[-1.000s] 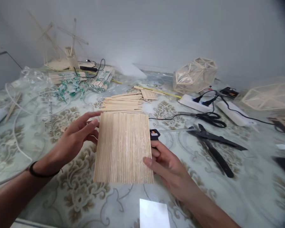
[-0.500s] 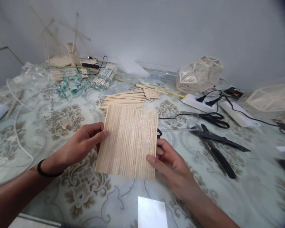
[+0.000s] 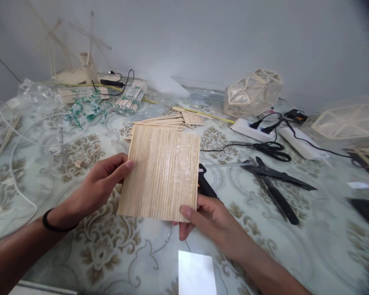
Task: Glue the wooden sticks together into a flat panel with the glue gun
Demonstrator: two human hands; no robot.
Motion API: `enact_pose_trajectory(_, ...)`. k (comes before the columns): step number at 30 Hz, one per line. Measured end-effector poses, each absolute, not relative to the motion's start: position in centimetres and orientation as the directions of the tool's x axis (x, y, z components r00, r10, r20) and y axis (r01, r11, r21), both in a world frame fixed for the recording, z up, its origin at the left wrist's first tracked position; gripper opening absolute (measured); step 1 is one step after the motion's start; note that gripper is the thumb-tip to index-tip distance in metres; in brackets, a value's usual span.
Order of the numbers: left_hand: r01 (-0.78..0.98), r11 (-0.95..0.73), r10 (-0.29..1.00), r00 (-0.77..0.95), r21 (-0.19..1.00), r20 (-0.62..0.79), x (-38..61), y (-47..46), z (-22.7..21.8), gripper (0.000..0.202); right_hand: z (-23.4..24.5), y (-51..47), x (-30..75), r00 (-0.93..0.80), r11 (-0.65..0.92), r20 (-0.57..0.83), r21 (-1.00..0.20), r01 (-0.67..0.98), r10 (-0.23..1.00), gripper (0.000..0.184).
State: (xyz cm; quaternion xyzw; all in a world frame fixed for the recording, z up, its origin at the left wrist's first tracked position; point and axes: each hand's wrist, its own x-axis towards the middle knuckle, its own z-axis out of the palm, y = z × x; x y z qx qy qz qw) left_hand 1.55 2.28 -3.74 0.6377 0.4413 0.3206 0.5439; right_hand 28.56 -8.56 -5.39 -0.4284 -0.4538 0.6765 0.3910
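Right hand (image 3: 219,223) slid lower, pinching stick panel (image 3: 160,172) near corner, left hand (image 3: 100,182) gripping edge, black tool (image 3: 206,185) more exposed

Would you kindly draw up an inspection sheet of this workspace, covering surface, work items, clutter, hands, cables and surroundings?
Surface: tabletop with a floral pattern.
Work items: stick panel made of thin strips side by side, shiny patches on its face; loose sticks lie beyond it.
Clutter: scissors, black crossed-handle tool, crumpled clear plastic, wrapped stick bundle.
Hands: left hand grips the panel's left edge; right hand its lower right corner.
Cables: black cable near the white power strip; pale cable looping at left.
Surroundings: pale wall; stick-built frame before it.
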Motion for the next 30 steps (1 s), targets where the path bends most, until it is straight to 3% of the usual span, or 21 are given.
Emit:
enact_pose_trajectory(3, 0.208, 0.080, 0.832, 0.525, 0.975, -0.180, 1.8, 1.9, -3.2, 0.041, -5.4, -8.8, 28.6, -0.275, -0.226, -0.187, -0.967, -0.118, 0.943, 0.028)
enact_pose_trajectory(6, 0.323, 0.145, 0.638, 0.692, 0.935, -0.338, 1.9, 1.4, -2.8, 0.043, -5.4, -8.9, 28.7, -0.235, -0.171, -0.152, -0.983, -0.064, 0.960, 0.027)
enact_pose_trajectory(8, 0.364, 0.131, 0.560, 0.740, 0.922, -0.372, 2.0, 1.1, -2.7, 0.045, -5.3, -8.9, 28.6, -0.214, -0.150, -0.136, -0.987, -0.050, 0.967, 0.027)
enact_pose_trajectory(15, 0.308, 0.119, 0.604, 0.732, 0.944, -0.315, 2.4, 0.8, -2.8, 0.043, -4.9, -8.7, 28.0, -0.269, -0.235, -0.190, -0.962, -0.143, 0.944, 0.034)
enact_pose_trajectory(21, 0.313, 0.193, 0.513, 0.776, 0.930, -0.367, 2.0, 0.4, -3.3, 0.032, -5.3, -9.1, 28.3, -0.291, -0.298, -0.240, -0.938, -0.175, 0.926, 0.035)
enact_pose_trajectory(23, 0.249, 0.227, 0.581, 0.741, 0.942, -0.336, 1.9, 0.6, -3.1, 0.033, -5.2, -9.1, 28.5, -0.316, -0.312, -0.239, -0.927, -0.207, 0.918, 0.037)
enact_pose_trajectory(25, 0.121, 0.214, 0.729, 0.641, 0.969, -0.241, 1.9, 1.0, -2.7, 0.031, -5.0, -9.1, 28.7, -0.361, -0.320, -0.241, -0.931, -0.177, 0.901, 0.038)
enact_pose_trajectory(27, -0.003, 0.166, 0.856, 0.497, 0.986, -0.142, 1.8, 1.8, -2.0, 0.025, -4.6, -9.1, 28.7, -0.393, -0.303, -0.248, -0.950, -0.083, 0.885, 0.040)
enact_pose_trajectory(30, -0.014, 0.108, 0.940, 0.328, 0.994, -0.098, 1.3, 3.3, -1.1, 0.020, -4.2, -8.9, 28.8, -0.295, -0.262, -0.266, -0.964, 0.052, 0.918, 0.037)
